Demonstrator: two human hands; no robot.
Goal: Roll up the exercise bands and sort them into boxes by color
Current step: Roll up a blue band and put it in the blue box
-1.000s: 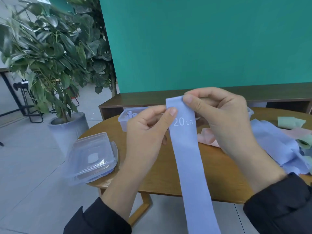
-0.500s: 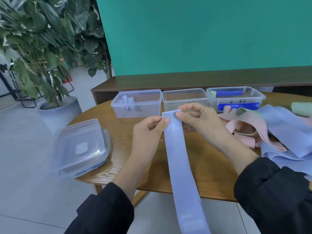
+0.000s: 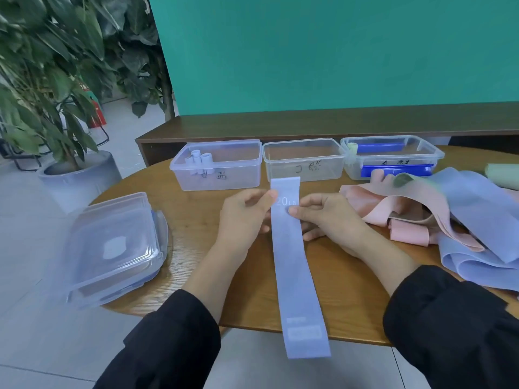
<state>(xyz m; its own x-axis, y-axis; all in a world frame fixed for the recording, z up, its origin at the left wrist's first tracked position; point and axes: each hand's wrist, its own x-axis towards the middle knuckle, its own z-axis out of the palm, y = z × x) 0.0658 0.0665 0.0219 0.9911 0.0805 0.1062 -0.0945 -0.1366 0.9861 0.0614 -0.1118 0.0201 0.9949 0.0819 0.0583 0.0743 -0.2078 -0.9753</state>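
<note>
Lower left of frame: stack of clear lids [image 3: 112, 248] on the round wooden table [image 3: 196, 290], near its edge. Potted plant [image 3: 56, 80] fills the upper left, off the table.

Centre, upper row: three clear boxes side by side. Left box [image 3: 219, 175] has a few pale blue rolls [image 3: 200, 158] in its far left corner. Middle box [image 3: 304, 164] looks empty. Right box [image 3: 393, 155] shows a pale green roll at its left end and dark blue pieces.

Centre of frame: left hand [image 3: 241, 217] pinches the left edge of the pale blue band [image 3: 292, 265] near its top, thumb on the front beside the "20 LB" print. Right hand [image 3: 328, 220] pinches the right edge just below that print, other fingers curled behind. Band hangs as a flat, matte, smooth strip from the hands, crossing the table edge, with its lower end free at bottom centre; a faint label patch shows near that end. No roll started yet.

Judgement on the step: start the roll at the top end, fold it over tight and square, and keep both edges aligned so the roll does not cone. Let the hanging length feed up without twisting. By colour it probably belongs in the left box.

Right of frame: loose heap of pink bands [image 3: 407, 217] and more pale blue bands [image 3: 483, 220], unrolled.
</note>
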